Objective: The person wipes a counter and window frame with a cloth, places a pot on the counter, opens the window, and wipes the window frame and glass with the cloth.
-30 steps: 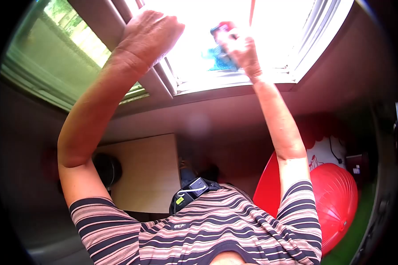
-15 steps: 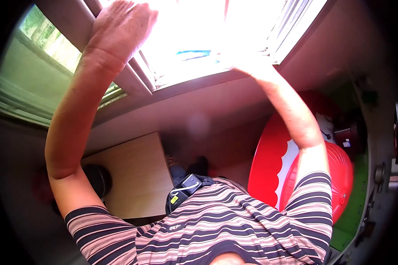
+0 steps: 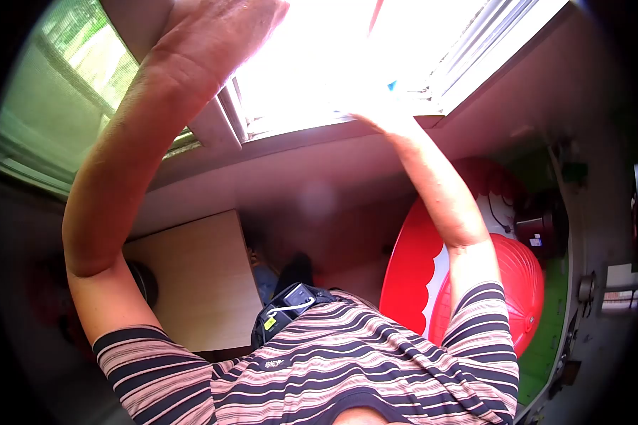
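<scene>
1. Both bare arms reach up to a bright window with a white, ridged frame (image 3: pixel 500 60); strong glare whites out most of the opening.
2. The left hand (image 3: pixel 220 32) is raised in front of a brown, straight-edged window post (image 3: pixel 213 127). The top edge and the glare hide its fingers, so whether it grasps the post or only rests near it cannot be told. A firm brace there would probably steady the long reach.
3. The right hand (image 3: pixel 377 117) is low in the opening, just above a dark, narrow sill ledge (image 3: pixel 298 138). Glare swallows its fingers; whether they are closed on anything cannot be told.
4. A small, bright blue patch (image 3: pixel 393 86), material unclear, shows just beyond the right hand. Whether the two touch cannot be told. If it is held, a secure hold over the opening seems wise, since a slip could lose it outside.
5. The wrist lies near the ledge, so small, controlled strokes look safer than wide swings.
6. Below and apart stand a pale, flat wooden tabletop (image 3: pixel 205 283), left, and a red, ribbed, dome-shaped object (image 3: pixel 514 290), right; a balanced stance between them would help.
</scene>
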`<state>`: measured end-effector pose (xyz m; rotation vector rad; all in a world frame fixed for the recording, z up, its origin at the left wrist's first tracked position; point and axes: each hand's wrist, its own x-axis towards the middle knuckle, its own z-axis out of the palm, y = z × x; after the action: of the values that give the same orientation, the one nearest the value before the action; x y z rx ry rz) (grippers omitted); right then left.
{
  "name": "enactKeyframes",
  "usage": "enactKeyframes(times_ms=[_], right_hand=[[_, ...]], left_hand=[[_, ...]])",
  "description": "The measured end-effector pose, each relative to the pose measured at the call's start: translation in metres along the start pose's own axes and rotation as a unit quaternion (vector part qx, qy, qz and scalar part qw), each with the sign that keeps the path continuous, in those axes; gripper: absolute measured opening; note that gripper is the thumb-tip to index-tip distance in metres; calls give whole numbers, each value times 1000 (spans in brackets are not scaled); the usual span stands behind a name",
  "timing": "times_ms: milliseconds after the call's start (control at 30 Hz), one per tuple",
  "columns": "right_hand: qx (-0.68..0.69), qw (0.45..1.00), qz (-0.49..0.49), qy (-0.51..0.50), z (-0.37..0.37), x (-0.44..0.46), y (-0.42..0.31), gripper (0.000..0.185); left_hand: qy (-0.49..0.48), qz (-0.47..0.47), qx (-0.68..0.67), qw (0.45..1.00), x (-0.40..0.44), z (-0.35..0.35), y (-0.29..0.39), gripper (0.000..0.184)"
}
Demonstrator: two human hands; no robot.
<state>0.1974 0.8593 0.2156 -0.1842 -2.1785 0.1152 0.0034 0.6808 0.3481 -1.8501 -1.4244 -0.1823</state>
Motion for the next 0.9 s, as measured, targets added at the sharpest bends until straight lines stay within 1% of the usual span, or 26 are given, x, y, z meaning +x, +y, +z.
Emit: enactKeyframes(times_ms=[33, 67, 100, 133, 167, 233, 267, 300, 333, 367, 400, 433, 467, 500, 567, 600, 633, 700, 767, 900], right_hand=[[11, 1000, -21, -3, 12, 8, -8, 17], [24, 999, -41, -3, 26, 15, -16, 17], [38, 998, -55, -8, 39, 21, -22, 17], [44, 997, -61, -21, 51, 28, -29, 17], [41, 996, -59, -47, 62, 34, -39, 17], [5, 991, -26, -129, 72, 47, -58, 16], [-30, 977, 6, -212, 76, 50, -64, 16], [-28, 977, 7, -213, 76, 46, -58, 16], [37, 977, -15, -209, 73, 44, -50, 15], [101, 972, -37, -209, 71, 43, -42, 14], [147, 965, -45, -211, 65, 42, -32, 15], [166, 963, -43, -209, 57, 44, -24, 15], [177, 961, -37, -211, 47, 45, -16, 15], [169, 963, -29, -210, 40, 45, -5, 15], [140, 968, -15, -206, 23, 47, 10, 16], [126, 972, -12, -200, 15, 48, 14, 16], [111, 975, -7, -195, 6, 46, 20, 16], [79, 980, 0, -183, -7, 43, 35, 17], [41, 984, 12, -170, -22, 37, 49, 17], [-35, 989, 30, -138, -54, 15, 69, 18]], left_hand=[[72, 26, 6, 997, -1, 3, 1, 17], [72, 28, 4, 997, 12, -8, 7, 17], [-135, -117, -16, 984, 38, -31, 20, 15], [-233, -188, -32, 954, 44, -36, 23, 15], [-330, -253, -32, 909, 51, -41, 27, 16], [-316, -217, 26, 923, 46, -33, 24, 23], [-318, -216, 26, 923, 40, -29, 19, 23], [-55, -63, -1, 997, 33, -25, 13, 27], [80, 17, -25, 996, 32, -24, 11, 29], [210, 99, -26, 972, 31, -23, 10, 31], [-35, -45, 16, 998, 34, -23, 12, 26], [-277, -187, 56, 941, 37, -23, 16, 21], [-279, -188, 57, 940, 44, -27, 21, 21], [-372, -227, 82, 896, 55, -33, 26, 15], [-457, -262, 107, 843, 54, -30, 24, 11], [-330, -175, 144, 916, 42, -17, 15, 15], [-192, -82, 178, 962, 36, -8, 10, 24], [-208, -90, 186, 956, 37, -10, 13, 24], [-183, -82, 197, 960, 36, -11, 14, 25], [-166, -81, 181, 966, 35, -12, 16, 24]])
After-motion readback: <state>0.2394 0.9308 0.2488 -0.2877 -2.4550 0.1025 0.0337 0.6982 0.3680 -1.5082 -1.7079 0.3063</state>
